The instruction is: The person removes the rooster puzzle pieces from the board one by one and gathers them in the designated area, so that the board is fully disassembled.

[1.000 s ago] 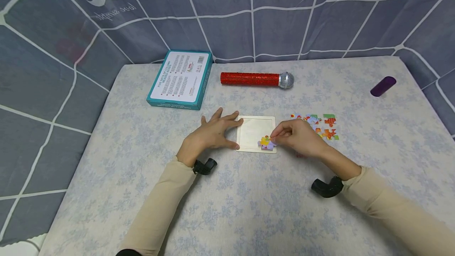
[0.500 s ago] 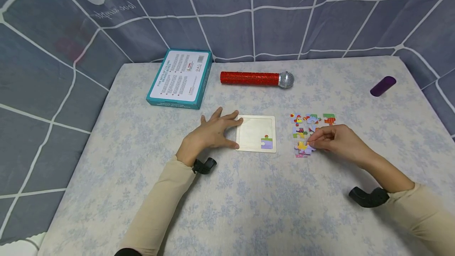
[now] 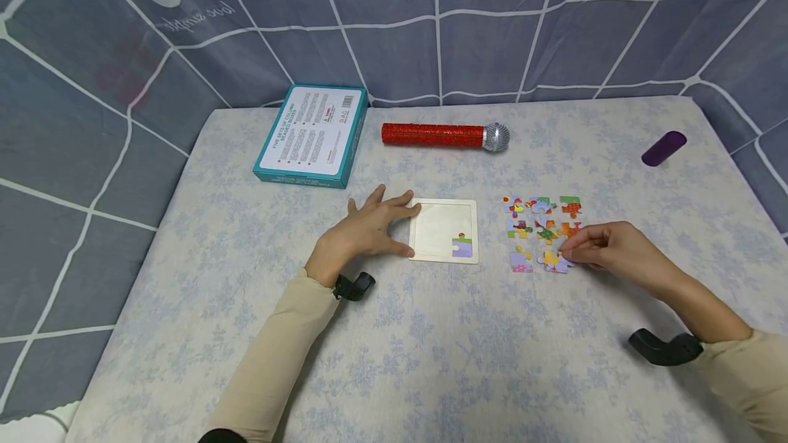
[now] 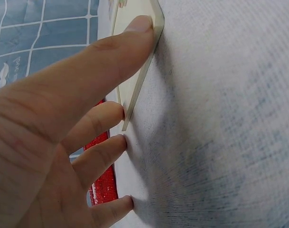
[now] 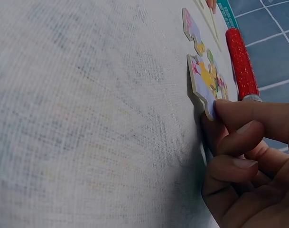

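Thumb and index finger of my right hand (image 3: 606,249) pinch a yellow and lilac jigsaw puzzle piece (image 3: 553,262) at its right edge, low over the cloth; the right wrist view shows this puzzle piece (image 5: 201,83) close up. Several loose jigsaw pieces (image 3: 516,230) lie in rough rows beside it. My left hand (image 3: 366,227) is spread, its thumb and a finger resting on the left edge of a pale puzzle tray (image 3: 431,231). In the tray's lower right corner sits a lilac and green piece (image 3: 462,247). The left wrist view shows the thumb (image 4: 139,26) on the tray's rim.
Behind the tray lies a red glittery microphone (image 3: 443,135). A teal box (image 3: 310,135) is at the back left, and a purple cylinder (image 3: 663,149) at the far right. A grey tiled-pattern curtain (image 3: 394,33) hangs behind the table.
My right hand has carried the yellow and lilac jigsaw piece away from the tray, rightward to the bottom row of loose pieces. My left hand has stayed at the tray.
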{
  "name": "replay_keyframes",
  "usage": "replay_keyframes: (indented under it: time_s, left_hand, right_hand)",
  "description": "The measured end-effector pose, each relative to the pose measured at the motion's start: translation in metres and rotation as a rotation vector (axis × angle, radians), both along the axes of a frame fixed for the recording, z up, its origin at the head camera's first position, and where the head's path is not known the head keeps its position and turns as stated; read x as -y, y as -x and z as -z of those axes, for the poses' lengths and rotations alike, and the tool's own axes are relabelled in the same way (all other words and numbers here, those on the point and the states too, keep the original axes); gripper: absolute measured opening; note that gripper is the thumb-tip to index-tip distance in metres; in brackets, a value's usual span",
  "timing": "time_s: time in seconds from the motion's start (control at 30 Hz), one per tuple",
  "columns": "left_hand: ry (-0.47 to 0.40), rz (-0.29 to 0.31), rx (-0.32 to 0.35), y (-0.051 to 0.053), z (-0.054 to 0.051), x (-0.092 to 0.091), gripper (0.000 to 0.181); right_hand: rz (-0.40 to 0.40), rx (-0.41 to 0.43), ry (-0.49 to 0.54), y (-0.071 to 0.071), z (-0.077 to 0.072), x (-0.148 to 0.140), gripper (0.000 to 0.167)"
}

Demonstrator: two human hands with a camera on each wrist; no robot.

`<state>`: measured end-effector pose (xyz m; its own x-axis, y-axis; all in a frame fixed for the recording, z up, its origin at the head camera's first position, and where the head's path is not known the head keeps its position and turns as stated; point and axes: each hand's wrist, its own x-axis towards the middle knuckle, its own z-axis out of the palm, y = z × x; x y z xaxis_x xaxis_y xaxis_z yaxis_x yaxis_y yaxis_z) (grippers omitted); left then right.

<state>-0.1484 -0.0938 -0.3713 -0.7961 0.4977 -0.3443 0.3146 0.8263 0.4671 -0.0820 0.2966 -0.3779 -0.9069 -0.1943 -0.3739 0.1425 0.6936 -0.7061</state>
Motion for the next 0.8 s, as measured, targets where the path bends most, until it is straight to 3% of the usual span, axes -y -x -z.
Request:
replay_keyframes:
  time_s: [0.4,0.8]
  left_hand:
    - [-0.006,-0.003,0.006,0.0,-0.001,0.0,0.083]
    - [0.009,-0.005,0.006,0.0,-0.001,-0.001,0.083]
  right_hand:
    - [-0.013,-0.062,-0.09,0.003,0.003,0.003,0.026]
    - [0.005,-0.16,-0.072,0.005,-0.004,0.014,0.025]
